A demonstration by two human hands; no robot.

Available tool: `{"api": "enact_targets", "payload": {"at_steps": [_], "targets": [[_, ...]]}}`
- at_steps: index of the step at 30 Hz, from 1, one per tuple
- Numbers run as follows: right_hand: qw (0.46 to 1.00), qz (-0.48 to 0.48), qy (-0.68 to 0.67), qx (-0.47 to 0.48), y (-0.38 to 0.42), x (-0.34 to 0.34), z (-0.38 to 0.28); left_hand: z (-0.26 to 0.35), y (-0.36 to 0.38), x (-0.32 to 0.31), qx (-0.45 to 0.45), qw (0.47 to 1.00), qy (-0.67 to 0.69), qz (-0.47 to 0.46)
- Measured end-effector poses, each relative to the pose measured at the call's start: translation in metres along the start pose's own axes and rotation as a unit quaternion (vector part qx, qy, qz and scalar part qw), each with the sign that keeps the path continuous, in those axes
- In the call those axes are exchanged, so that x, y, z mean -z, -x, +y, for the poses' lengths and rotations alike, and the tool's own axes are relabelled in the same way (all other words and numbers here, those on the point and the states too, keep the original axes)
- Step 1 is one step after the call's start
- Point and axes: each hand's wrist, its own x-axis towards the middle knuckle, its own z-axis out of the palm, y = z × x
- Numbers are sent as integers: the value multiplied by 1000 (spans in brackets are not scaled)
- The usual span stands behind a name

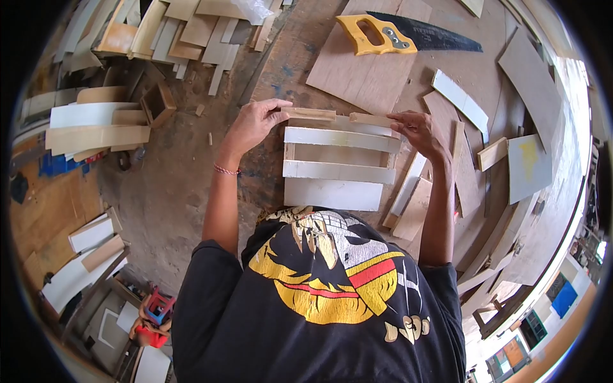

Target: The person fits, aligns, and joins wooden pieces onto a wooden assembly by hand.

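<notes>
My left hand point(257, 127) pinches the left end of a short wooden strip point(311, 114) between thumb and fingers. A second short strip point(371, 119) has its right end in the fingers of my right hand point(416, 132). The strips lie nearly in line, with a gap between their inner ends. Just below them on the workbench is a wooden frame point(340, 172) with white slats across it and open space between the slats. A white panel point(332, 195) shows at the frame's lower side, close to my shirt.
A yellow-handled saw point(377, 36) rests on a plywood sheet point(357, 75) beyond my hands. Boards and offcuts point(461, 102) lie to the right. Stacked wood pieces point(96, 137) stand at the left. A person in red point(151, 336) is at the lower left.
</notes>
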Motion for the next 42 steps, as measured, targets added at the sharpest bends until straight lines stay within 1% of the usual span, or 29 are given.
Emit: {"api": "enact_targets", "payload": {"at_steps": [6, 8, 12, 15, 17, 23, 29, 37, 39, 42], "targets": [[1000, -6, 0, -7, 1, 1, -1, -8, -1, -4, -44, 999, -16, 17], [1000, -7, 5, -4, 0, 2, -3, -2, -1, -3, -3, 999, -45, 10], [1000, -4, 4, -4, 1, 0, -1, -4, -1, -7, -10, 998, -53, 16], [1000, -8, 0, -12, 1, 1, -3, -5, -1, -9, -15, 999, -27, 33], [1000, -10, 5, -12, 1, 2, -5, -4, -2, -8, 6, 999, -33, 20], [999, -25, 17, -28, 5, 6, -18, 4, 2, -7, 13, 998, -52, 23], [998, -34, 12, -42, 3, 6, -13, -1, 0, -8, 5, 999, -33, 19], [998, -37, 4, -53, 5, 8, -20, 3, -1, -7, 10, 999, -42, 16], [995, -46, 9, -87, 10, 9, -31, 4, 5, -6, 5, 999, -45, 15], [995, -45, 13, -87, 8, 8, -27, 3, 3, -5, 0, 998, -55, 5]]}}
